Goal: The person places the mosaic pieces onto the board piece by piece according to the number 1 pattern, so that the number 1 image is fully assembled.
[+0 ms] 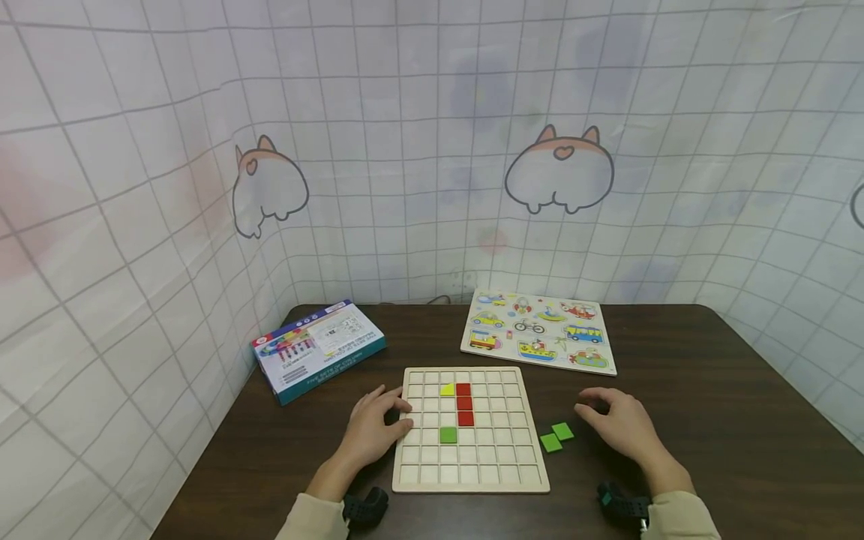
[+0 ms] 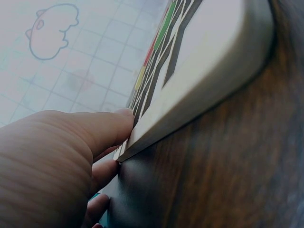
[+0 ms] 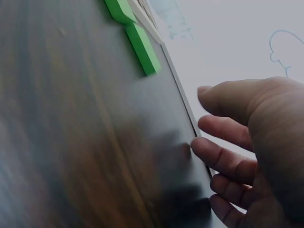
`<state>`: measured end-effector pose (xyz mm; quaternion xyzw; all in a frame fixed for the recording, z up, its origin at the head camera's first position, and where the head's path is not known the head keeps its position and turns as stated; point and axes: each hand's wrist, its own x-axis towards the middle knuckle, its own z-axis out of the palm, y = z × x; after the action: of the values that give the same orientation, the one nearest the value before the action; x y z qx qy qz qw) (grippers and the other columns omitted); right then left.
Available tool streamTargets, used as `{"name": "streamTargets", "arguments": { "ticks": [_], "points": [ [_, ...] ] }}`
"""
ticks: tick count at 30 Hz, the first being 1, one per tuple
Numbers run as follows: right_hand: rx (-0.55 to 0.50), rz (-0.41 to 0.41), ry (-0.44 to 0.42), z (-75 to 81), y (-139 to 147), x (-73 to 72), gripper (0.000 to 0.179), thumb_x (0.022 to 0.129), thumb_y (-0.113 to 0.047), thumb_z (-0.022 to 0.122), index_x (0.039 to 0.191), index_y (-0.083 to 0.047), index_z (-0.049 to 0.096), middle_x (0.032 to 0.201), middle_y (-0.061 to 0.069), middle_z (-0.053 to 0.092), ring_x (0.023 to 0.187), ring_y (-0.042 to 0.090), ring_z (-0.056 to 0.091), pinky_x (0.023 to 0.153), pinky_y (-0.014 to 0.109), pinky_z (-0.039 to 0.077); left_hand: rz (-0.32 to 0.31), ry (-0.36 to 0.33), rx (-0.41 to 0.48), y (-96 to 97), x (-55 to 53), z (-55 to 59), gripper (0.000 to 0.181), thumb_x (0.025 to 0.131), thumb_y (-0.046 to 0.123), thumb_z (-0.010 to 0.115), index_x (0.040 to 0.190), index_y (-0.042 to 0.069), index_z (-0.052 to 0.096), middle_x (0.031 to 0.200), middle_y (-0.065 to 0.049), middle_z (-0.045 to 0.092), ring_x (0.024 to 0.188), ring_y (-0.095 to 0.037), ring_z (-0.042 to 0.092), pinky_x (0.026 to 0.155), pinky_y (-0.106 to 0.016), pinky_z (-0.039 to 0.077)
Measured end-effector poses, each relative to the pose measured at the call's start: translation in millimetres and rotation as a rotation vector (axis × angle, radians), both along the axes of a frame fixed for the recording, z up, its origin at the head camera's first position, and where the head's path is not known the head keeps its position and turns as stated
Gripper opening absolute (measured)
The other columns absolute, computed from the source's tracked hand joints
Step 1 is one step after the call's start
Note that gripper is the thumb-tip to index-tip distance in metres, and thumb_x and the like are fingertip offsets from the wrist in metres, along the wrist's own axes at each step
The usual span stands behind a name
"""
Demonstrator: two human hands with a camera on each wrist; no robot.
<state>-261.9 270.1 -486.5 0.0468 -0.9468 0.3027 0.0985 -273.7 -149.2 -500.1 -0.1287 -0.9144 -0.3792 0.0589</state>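
Observation:
A pale wooden grid board (image 1: 472, 486) lies on the dark table. On it sit a yellow piece (image 1: 447, 390) with a slanted corner, a column of red squares (image 1: 464, 403) and a green square (image 1: 448, 435). At the board's left edge rests my left hand (image 1: 371, 427), thumb and forefinger tips touching the rim side by side. To the right of the board, my right hand (image 1: 624, 426) hovers low over the table, fingers loosely bent and nothing between them. Two loose green squares (image 1: 556, 436) lie between it and the board; the right wrist view shows these green tiles (image 3: 142, 50) beyond the fingertips.
Behind the board lies a picture puzzle board (image 1: 536, 334) with vehicles. A flat cardboard box (image 1: 320, 349) is at the back left. Dark bands circle both wrists. A white gridded cloth (image 1: 405, 187) hangs behind and beside the table.

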Motion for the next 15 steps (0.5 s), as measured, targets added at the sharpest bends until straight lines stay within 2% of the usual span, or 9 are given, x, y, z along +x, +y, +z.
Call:
{"name": "streamTargets", "arguments": {
  "ticks": [6, 11, 15],
  "points": [
    [0.013, 0.018, -0.045, -0.6, 8.4, -0.3, 0.036, 0.091, -0.035, 0.069, 0.114, -0.008, 0.07, 0.117, 0.016, 0.066, 0.109, 0.04, 0.058, 0.088, 0.058, 0.047, 0.003, 0.002, 0.0, 0.6, 0.7, 0.7, 0.014, 0.088, 0.023, 0.073, 0.102, 0.02, 0.071, 0.145, -0.009, 0.051, 0.142, -0.038, 0.03, 0.111, -0.067, 0.015],
    [-0.013, 0.096, -0.067, 2.1, 7.9, 2.0, 0.035, 0.086, -0.035, 0.074, 0.111, -0.011, 0.072, 0.118, 0.014, 0.065, 0.112, 0.039, 0.057, 0.091, 0.058, 0.046, -0.007, 0.007, 0.008, -0.1, 1.8, 0.6, 0.015, 0.088, 0.022, 0.073, 0.102, 0.018, 0.071, 0.144, -0.011, 0.052, 0.142, -0.039, 0.03, 0.111, -0.067, 0.015],
    [-0.004, 0.173, -0.098, 8.5, 4.7, 6.0, 0.036, 0.081, -0.034, 0.079, 0.11, -0.014, 0.072, 0.112, 0.007, 0.066, 0.106, 0.031, 0.059, 0.089, 0.051, 0.048, -0.007, 0.009, 0.006, -0.3, 1.1, -0.1, 0.015, 0.088, 0.022, 0.073, 0.102, 0.019, 0.071, 0.144, -0.01, 0.051, 0.142, -0.039, 0.03, 0.112, -0.067, 0.014]
  ]
}}
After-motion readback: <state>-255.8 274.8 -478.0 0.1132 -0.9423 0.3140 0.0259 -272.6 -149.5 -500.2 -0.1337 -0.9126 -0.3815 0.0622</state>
